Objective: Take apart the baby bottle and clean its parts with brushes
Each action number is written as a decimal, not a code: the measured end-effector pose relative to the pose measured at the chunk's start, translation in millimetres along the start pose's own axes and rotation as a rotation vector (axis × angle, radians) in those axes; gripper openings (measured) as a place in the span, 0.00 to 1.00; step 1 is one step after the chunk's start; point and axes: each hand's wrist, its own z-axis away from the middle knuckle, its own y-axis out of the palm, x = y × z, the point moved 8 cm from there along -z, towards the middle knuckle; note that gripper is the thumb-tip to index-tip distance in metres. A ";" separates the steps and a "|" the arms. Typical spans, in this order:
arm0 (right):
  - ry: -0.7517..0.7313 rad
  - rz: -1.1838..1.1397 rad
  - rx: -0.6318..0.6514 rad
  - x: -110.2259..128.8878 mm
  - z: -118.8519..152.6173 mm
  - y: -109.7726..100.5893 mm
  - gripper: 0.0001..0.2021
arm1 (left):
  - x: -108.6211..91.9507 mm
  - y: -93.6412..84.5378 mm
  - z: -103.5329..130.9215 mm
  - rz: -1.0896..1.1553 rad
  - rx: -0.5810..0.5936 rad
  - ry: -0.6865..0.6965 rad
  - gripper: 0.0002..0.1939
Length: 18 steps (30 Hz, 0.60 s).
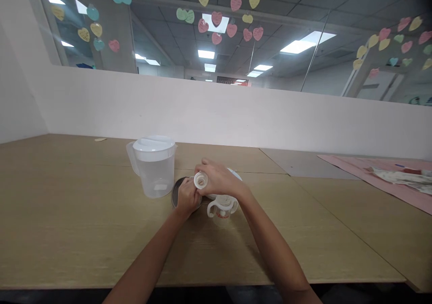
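My right hand (218, 178) is closed round a small white ring-shaped piece (200, 180), whose round opening faces me. Below and left of it, my left hand (188, 197) has its fingers curled in front of a dark round bowl (175, 191); what they grip is hidden. Just under my right wrist stands a clear cup with two white handles (222, 209) and red print on its front. Behind my right hand, part of a white round item (234, 173) shows. A translucent pitcher with a white lid (157, 171) stands to the left of both hands.
The wooden table (84, 218) ends at a front edge near me and meets a white wall (216, 115) at the back. On the right, a pink cloth (357, 171) carries white crumpled material (401, 178). A small flat piece (100, 139) lies at the back left.
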 end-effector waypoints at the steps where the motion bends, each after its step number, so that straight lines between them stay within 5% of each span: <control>1: 0.022 -0.011 -0.011 -6.0 -1.5 -0.1 0.14 | -3.2 -1.6 -0.6 -0.019 -0.018 0.030 0.13; 6: 0.028 -0.025 0.000 -14.4 -3.1 1.4 0.15 | -6.3 -0.6 0.5 -0.109 -0.034 0.121 0.15; 13: -0.044 -0.001 0.064 8.3 7.2 -2.7 0.15 | 7.6 15.6 -0.3 -0.197 0.137 0.108 0.09; 18: -0.092 0.054 0.114 17.6 12.4 -0.5 0.17 | -1.2 5.3 -4.8 -0.107 0.052 0.170 0.09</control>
